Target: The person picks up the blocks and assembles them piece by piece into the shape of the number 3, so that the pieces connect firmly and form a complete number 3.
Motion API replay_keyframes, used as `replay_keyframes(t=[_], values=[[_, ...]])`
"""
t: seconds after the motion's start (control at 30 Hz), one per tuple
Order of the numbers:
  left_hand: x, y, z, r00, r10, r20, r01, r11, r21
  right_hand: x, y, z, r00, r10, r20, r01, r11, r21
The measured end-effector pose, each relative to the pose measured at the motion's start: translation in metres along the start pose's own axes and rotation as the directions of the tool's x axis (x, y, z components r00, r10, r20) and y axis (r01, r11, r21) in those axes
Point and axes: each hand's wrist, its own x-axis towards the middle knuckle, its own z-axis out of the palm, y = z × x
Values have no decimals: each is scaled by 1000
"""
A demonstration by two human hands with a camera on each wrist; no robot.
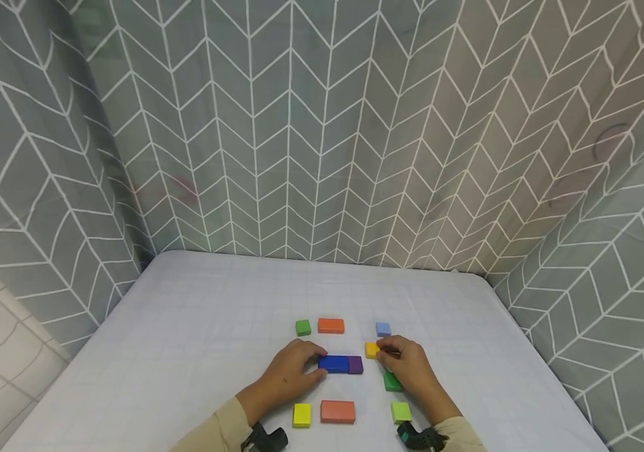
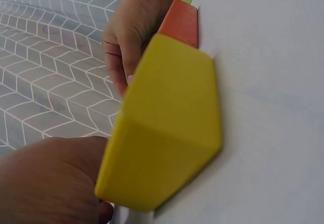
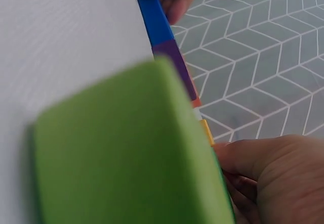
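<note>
A long blue block (image 1: pixel 333 364) lies near the middle of the white table with a purple block (image 1: pixel 355 365) against its right end. My left hand (image 1: pixel 290 367) holds the blue block's left end between thumb and fingers. To the upper right of the purple block, my right hand (image 1: pixel 409 365) pinches a small orange-yellow block (image 1: pixel 371 350) by its right side. A green block (image 1: pixel 392 382) sits under the right hand, partly covered by it. In the right wrist view, a light green block (image 3: pixel 116 153) looms large and hides part of the purple block.
Behind the hands are a green block (image 1: pixel 302 327), an orange block (image 1: pixel 331 326) and a light blue block (image 1: pixel 383 329). Nearer me lie a yellow block (image 1: pixel 302 415) and a salmon block (image 1: pixel 338 412). Patterned grey curtains (image 1: pixel 322 157) hang around the table (image 1: pixel 214 301).
</note>
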Motion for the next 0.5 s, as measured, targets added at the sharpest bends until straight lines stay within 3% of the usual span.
replay_keyframes(t=[0.5], values=[[3, -2, 4, 1000, -13, 0, 13, 1000, 1, 0, -6, 3, 1000, -23, 14, 22, 999, 50]])
